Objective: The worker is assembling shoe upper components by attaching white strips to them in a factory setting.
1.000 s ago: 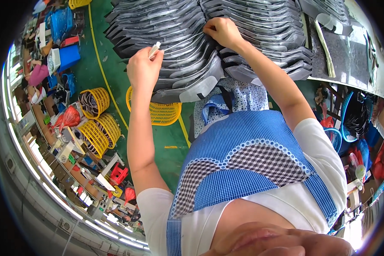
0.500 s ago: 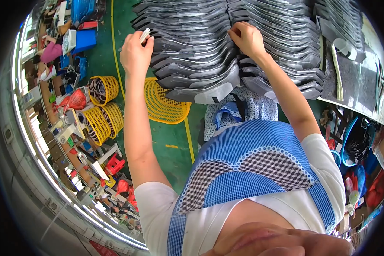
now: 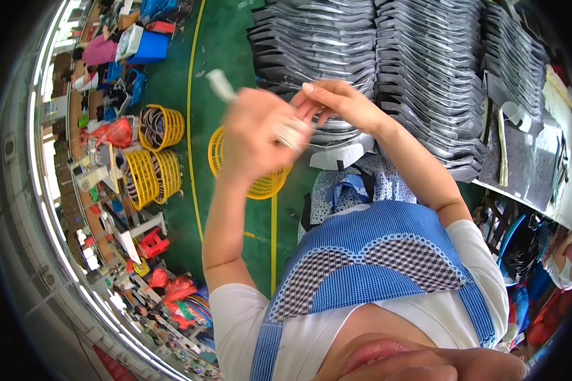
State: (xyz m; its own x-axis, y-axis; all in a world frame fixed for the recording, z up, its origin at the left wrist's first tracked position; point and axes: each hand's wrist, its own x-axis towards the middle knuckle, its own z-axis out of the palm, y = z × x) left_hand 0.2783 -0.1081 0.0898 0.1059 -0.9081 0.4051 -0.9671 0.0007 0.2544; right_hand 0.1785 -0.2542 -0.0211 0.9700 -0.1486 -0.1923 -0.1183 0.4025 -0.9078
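Observation:
My left hand point(image 3: 260, 133), smeared by motion, is closed around a bundle of thin white strips point(image 3: 288, 133). One pale strip end point(image 3: 220, 85) sticks out at the far side of that hand. Close beside it, my right hand point(image 3: 346, 105) has its fingers stretched toward the left hand and apart; I see nothing in them. Both hands hover over the near left part of a row of overlapping dark grey curved panels point(image 3: 314, 35), partly hiding it. Another such row point(image 3: 426, 82) lies to its right.
A yellow plastic basket point(image 3: 267, 185) stands on the green floor point(image 3: 232, 254) below my left hand. More yellow baskets point(image 3: 143, 174) stand at left beside cluttered workbenches. At right, a third row of panels point(image 3: 511, 60) lies by a dark sheet-topped table point(image 3: 521, 155).
My left hand has swung right, carrying the white strips. My right hand has lifted off the panels and moved left and nearer, with its fingers extended, so the hands are now together.

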